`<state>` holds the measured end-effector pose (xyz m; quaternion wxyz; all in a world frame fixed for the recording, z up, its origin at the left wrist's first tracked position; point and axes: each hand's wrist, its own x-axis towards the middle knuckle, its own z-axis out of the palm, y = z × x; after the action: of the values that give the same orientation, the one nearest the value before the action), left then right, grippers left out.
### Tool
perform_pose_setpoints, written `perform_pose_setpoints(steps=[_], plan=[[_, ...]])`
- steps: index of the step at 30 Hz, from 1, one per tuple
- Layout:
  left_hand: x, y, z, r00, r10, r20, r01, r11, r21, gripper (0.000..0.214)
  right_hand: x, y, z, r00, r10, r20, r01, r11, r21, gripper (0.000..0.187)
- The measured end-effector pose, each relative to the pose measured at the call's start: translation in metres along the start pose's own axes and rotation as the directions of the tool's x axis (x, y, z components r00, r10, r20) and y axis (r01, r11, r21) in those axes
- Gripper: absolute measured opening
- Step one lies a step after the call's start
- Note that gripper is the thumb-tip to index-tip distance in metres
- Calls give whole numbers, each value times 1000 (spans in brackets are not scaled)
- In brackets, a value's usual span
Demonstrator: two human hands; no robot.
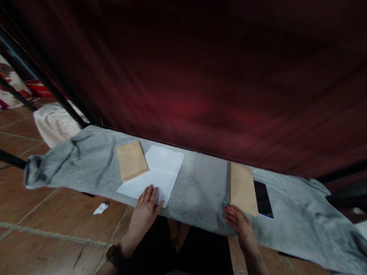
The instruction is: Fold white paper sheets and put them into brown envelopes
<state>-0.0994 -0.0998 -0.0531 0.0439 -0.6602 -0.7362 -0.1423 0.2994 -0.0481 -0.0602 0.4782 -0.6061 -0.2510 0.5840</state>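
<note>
My left hand [145,209] lies flat with fingers stretched out on the near edge of a stack of white paper sheets [155,173]. A brown envelope [131,159] rests on the sheets' far left corner. My right hand [237,221] has its fingers curled at the near corner of a second brown envelope [243,187], touching it. A dark phone [263,198] lies just right of that envelope, partly under it. All rest on a grey cloth [200,187] spread over a narrow surface.
A dark red curtain [215,76] hangs close behind the cloth. Black metal bars [43,76] slant at the left, with a striped white fabric [54,122] behind them. Brown floor tiles [43,221] lie below, with a scrap of white paper [101,208].
</note>
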Motion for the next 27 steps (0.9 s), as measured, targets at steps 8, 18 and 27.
perform_pose_setpoints(steps=[8, 18, 27], plan=[[21, 2, -32, 998, 55, -14, -56, 997, -61, 44, 0, -2, 9, 1000, -3, -15, 3, 999, -38, 62], [5, 142, -9, 895, 445, 19, -437, 887, -151, 55, -29, -17, 97, 927, 95, 364, -126, 990, 62, 62], [-12, 177, 4, 860, 510, -14, -492, 822, -288, 45, 1, -3, 71, 985, -171, 32, 173, 982, -71, 47]])
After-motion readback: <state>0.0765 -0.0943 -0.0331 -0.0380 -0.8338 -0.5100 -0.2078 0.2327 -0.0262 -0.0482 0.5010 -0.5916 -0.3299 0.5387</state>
